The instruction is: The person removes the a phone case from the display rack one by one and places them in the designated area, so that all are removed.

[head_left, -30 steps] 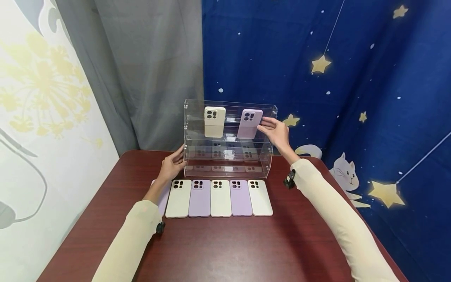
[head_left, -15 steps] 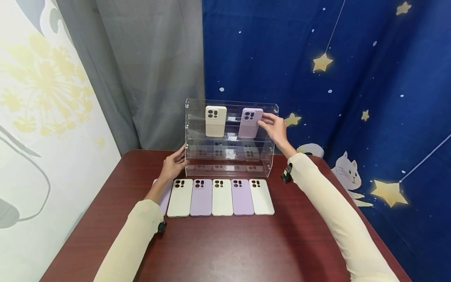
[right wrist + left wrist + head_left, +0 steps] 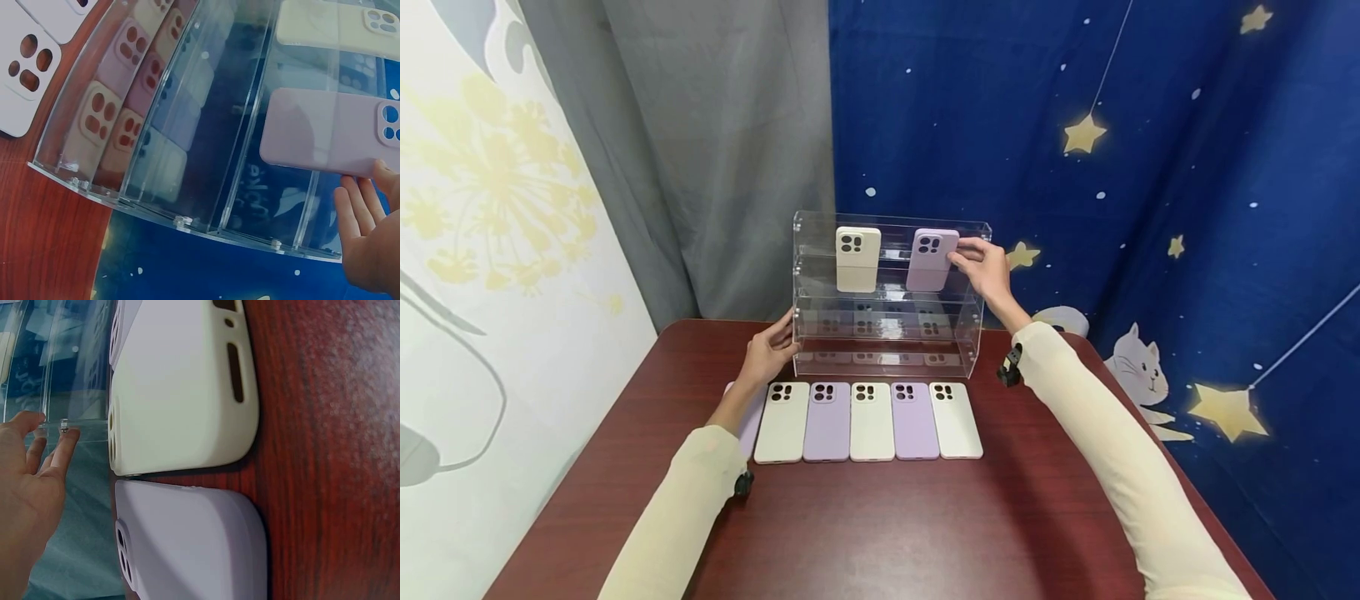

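A clear acrylic display rack [image 3: 887, 327] with stepped tiers stands at the back of the table. On its upper part a purple phone case [image 3: 931, 260] leans upright, camera cutouts at the top. My right hand [image 3: 988, 271] pinches this case by its right edge, the thumb showing at the edge in the right wrist view. A cream phone case [image 3: 858, 258] leans to its left, apart from it. At the rack's left side my left hand [image 3: 765, 354] rests its extended fingertips against the outer panel; the left wrist view shows its fingers [image 3: 62, 453] at the clear edge.
In front of the rack lies a row of alternating phone cases, with a white one [image 3: 956, 421] at its right end and a purple one [image 3: 747, 425] partly hidden by my left arm. The dark red table [image 3: 880, 525] backs onto a grey curtain [image 3: 722, 150] and a blue starry curtain [image 3: 1000, 108].
My right hand has shifted slightly up and left along the purple case's edge, closing its fingers onto it. The left hand keeps its place at the rack's side.
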Action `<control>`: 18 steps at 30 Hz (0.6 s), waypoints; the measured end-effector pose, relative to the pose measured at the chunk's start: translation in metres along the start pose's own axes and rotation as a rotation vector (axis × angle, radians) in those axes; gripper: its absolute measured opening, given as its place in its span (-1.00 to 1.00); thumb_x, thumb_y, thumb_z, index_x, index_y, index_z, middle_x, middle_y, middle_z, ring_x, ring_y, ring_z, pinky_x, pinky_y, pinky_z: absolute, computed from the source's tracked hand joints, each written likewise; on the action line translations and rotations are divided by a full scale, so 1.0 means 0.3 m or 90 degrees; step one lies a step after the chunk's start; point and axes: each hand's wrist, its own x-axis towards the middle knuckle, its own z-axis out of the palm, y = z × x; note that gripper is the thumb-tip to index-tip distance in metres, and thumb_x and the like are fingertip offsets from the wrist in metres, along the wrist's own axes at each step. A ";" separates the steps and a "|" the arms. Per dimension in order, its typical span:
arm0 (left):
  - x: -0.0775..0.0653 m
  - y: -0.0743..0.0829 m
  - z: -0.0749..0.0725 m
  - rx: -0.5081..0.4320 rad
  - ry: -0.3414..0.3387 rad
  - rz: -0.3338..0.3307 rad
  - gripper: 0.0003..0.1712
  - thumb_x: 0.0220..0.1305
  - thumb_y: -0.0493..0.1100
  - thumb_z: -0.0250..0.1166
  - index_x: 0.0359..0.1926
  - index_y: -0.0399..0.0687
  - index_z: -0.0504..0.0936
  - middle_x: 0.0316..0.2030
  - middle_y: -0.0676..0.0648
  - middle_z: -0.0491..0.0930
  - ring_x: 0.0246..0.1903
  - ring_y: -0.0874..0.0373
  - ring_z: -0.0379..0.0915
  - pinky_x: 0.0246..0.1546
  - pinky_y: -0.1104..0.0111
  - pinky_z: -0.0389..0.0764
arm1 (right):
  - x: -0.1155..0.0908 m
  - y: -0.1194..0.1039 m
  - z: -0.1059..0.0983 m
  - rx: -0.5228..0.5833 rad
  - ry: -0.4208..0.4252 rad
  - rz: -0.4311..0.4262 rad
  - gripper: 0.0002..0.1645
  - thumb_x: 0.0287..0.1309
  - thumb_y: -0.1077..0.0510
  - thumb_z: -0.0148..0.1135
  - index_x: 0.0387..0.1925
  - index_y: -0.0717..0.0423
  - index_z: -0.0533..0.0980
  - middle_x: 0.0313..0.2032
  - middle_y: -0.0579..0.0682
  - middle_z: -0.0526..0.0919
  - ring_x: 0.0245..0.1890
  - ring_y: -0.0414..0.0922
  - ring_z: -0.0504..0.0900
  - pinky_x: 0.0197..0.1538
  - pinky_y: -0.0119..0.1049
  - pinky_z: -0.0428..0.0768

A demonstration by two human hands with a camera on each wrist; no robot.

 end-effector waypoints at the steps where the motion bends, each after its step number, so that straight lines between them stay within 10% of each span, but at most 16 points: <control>1: 0.000 0.001 0.000 0.005 -0.002 -0.001 -0.16 0.32 -0.50 0.34 0.55 0.04 0.35 0.32 -0.42 0.45 0.25 -0.35 0.48 0.10 0.27 0.64 | 0.001 -0.003 -0.003 0.000 0.001 -0.001 -0.61 0.24 0.19 0.50 0.08 0.22 0.70 -0.04 0.21 0.78 -0.05 0.02 0.80 -0.08 -0.39 0.77; 18: -0.002 -0.003 -0.003 0.009 -0.006 -0.013 -0.16 0.32 -0.46 0.35 0.55 0.05 0.35 0.32 -0.39 0.46 0.25 -0.27 0.50 0.11 0.34 0.63 | -0.020 -0.101 -0.085 -0.021 0.024 -0.065 -0.61 0.27 0.14 0.48 0.09 0.19 0.69 0.02 0.19 0.77 0.04 0.06 0.77 0.10 -0.17 0.75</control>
